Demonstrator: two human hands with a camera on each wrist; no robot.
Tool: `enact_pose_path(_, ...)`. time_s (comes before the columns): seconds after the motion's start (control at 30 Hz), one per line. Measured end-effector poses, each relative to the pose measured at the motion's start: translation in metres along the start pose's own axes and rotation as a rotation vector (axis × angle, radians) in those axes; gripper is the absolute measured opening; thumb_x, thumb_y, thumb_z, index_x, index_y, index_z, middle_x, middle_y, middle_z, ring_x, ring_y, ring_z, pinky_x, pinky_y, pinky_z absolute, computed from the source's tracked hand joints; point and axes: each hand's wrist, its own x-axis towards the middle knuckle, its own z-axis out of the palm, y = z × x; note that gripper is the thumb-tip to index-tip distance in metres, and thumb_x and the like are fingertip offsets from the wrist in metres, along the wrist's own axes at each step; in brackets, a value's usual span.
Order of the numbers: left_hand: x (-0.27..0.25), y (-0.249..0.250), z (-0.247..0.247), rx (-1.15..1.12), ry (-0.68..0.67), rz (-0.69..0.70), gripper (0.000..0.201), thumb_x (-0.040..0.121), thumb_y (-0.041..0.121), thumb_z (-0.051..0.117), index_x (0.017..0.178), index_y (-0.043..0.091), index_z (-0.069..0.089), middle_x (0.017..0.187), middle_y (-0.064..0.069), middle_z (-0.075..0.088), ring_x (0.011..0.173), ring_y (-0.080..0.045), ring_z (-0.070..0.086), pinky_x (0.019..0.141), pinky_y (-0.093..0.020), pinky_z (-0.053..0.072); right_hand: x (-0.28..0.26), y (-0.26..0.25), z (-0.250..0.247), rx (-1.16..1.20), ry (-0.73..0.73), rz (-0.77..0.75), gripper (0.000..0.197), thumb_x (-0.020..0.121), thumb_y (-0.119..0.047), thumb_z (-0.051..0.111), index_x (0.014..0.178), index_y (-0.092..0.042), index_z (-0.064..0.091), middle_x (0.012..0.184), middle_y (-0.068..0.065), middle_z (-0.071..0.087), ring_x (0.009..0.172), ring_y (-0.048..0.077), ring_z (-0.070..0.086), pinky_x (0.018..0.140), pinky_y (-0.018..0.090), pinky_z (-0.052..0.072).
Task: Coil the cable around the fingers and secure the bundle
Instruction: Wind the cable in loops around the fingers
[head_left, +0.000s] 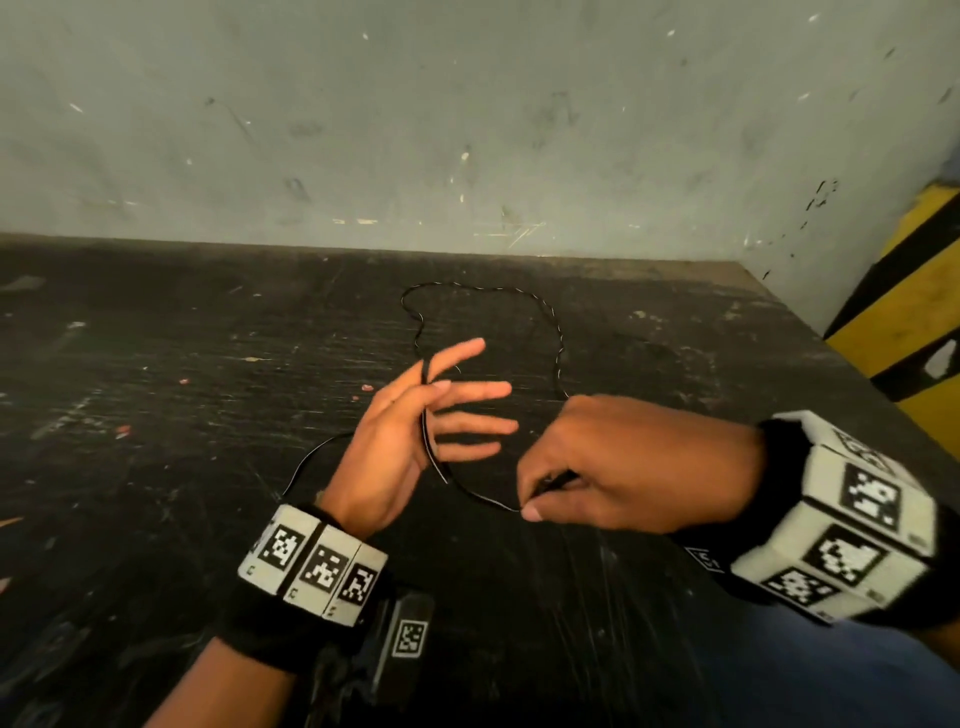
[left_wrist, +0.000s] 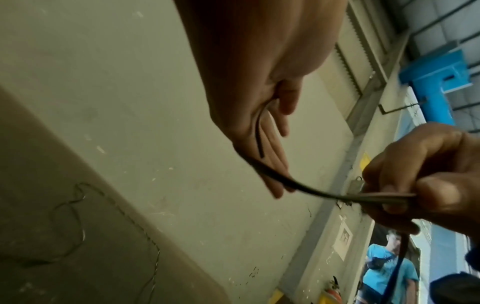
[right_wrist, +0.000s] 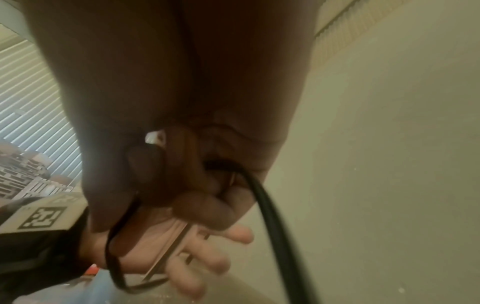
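The left hand (head_left: 400, 441) was held above the black worktable (head_left: 156, 389) with its palm turned sideways and its four fingers (head_left: 467, 391) straight and spread apart, while the thumb pressed the thin black cable (head_left: 427, 431) against the palm side of the fingers. From the left wrist view the cable (left_wrist: 259, 131) ran down across the palm, with a short free end lying on the fingers. From that hand the cable swung down in a slack curve to the right hand (head_left: 634, 462), whose fingers were curled in and whose thumb and forefinger pinched the cable near its low point. The right wrist view showed the cable (right_wrist: 270, 216) leaving that closed fist and a loop (right_wrist: 116, 257) hanging below it. The rest of the cable lay loose on the table beyond both hands, in a wide uneven loop near the grey wall (head_left: 467, 130). No container was in view. Both wrists wore black bands with white marker blocks (head_left: 317, 564).
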Motion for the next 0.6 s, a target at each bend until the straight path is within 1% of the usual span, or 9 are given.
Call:
enact_pose_path(0.07,-0.002,-0.004,-0.001,0.061,-0.046,-0.040,0.040,0.096,0.013,0.030,0.125,0.023,0.056,0.113,-0.014,0.071,0.098,-0.033,0.069,0.085,-0.045,0.056,0.002,0.001,-0.002,0.001,0.016,0.013,0.012,0.087,-0.032,0.058,0.085,-0.026,0.067,0.069,-0.005,0.067,0.065,0.009,0.061,0.063,0.031,0.048)
enact_pose_path(0.13,-0.003,-0.010,0.003,0.152,-0.061,-0.071,0.038,0.096,0.011,0.032,0.120,0.021,0.060,0.108,-0.012,0.072,0.096,-0.026,0.070,0.084,-0.040,0.056,0.005,0.001,-0.006,0.015,0.056,0.004,0.012,0.087,-0.031,0.058,0.083,-0.025,0.068,0.055,-0.010,0.055,0.051,0.002,0.051,0.056,0.025,0.041)
enact_pose_path(0.2,-0.007,-0.016,0.013,0.232,-0.091,-0.091,0.033,0.097,0.010,0.032,0.114,0.015,0.060,0.096,-0.010,0.072,0.079,-0.022,0.070,0.065,-0.030,0.057,0.008,0.000,-0.011,0.019,0.109,-0.007,0.014,0.087,-0.029,0.059,0.076,-0.025,0.066,0.050,-0.013,0.048,0.047,-0.003,0.047,0.052,0.018,0.034)
enact_pose_path(0.27,-0.012,-0.022,0.023,0.264,-0.144,-0.090,0.030,0.094,0.024,0.034,0.109,0.016,0.058,0.079,-0.009,0.069,0.048,-0.020,0.059,0.039,-0.023,0.041,0.010,0.000,-0.019,0.016,0.170,0.007,0.017,0.087,-0.030,0.059,0.071,-0.028,0.063,0.049,-0.015,0.048,0.048,-0.008,0.048,0.051,0.014,0.029)
enact_pose_path(0.3,-0.013,-0.024,0.026,0.258,-0.165,-0.093,0.034,0.091,0.034,0.032,0.110,0.018,0.056,0.070,-0.008,0.066,0.038,-0.016,0.048,0.034,-0.021,0.031,0.010,0.002,-0.024,0.016,0.210,0.015,0.014,0.086,-0.032,0.061,0.073,-0.027,0.064,0.048,-0.016,0.045,0.050,-0.010,0.049,0.051,0.013,0.028)
enact_pose_path(0.37,-0.014,-0.028,0.028,0.210,-0.211,-0.112,0.049,0.089,0.050,0.024,0.115,0.024,0.056,0.057,-0.007,0.059,0.033,-0.012,0.033,0.033,-0.019,0.022,0.011,0.007,-0.036,0.014,0.275,0.016,0.013,0.083,-0.033,0.066,0.076,-0.022,0.067,0.048,-0.020,0.041,0.052,-0.012,0.050,0.049,0.011,0.029)
enact_pose_path(0.43,-0.015,-0.028,0.029,0.157,-0.254,-0.116,0.062,0.086,0.059,0.014,0.121,0.031,0.057,0.056,-0.009,0.055,0.033,-0.011,0.029,0.033,-0.018,0.021,0.012,0.017,-0.047,0.020,0.325,0.004,0.015,0.081,-0.031,0.068,0.078,-0.017,0.069,0.048,-0.022,0.041,0.052,-0.010,0.051,0.049,0.010,0.033)
enact_pose_path(0.53,-0.018,-0.018,0.032,0.073,-0.318,-0.089,0.060,0.086,0.059,0.017,0.130,0.034,0.051,0.063,-0.014,0.057,0.030,-0.010,0.028,0.031,-0.018,0.018,0.014,0.040,-0.048,0.042,0.422,0.005,0.024,0.082,-0.038,0.063,0.079,-0.015,0.069,0.052,-0.015,0.050,0.047,0.003,0.048,0.048,0.013,0.031)
enact_pose_path(0.6,-0.018,-0.010,0.030,-0.019,-0.366,-0.093,0.063,0.084,0.064,0.025,0.135,0.032,0.046,0.069,-0.016,0.062,0.028,-0.007,0.032,0.029,-0.017,0.016,0.017,0.056,-0.034,0.099,0.497,0.039,0.030,0.085,-0.041,0.058,0.081,-0.013,0.068,0.058,-0.005,0.059,0.048,0.009,0.050,0.048,0.023,0.037)
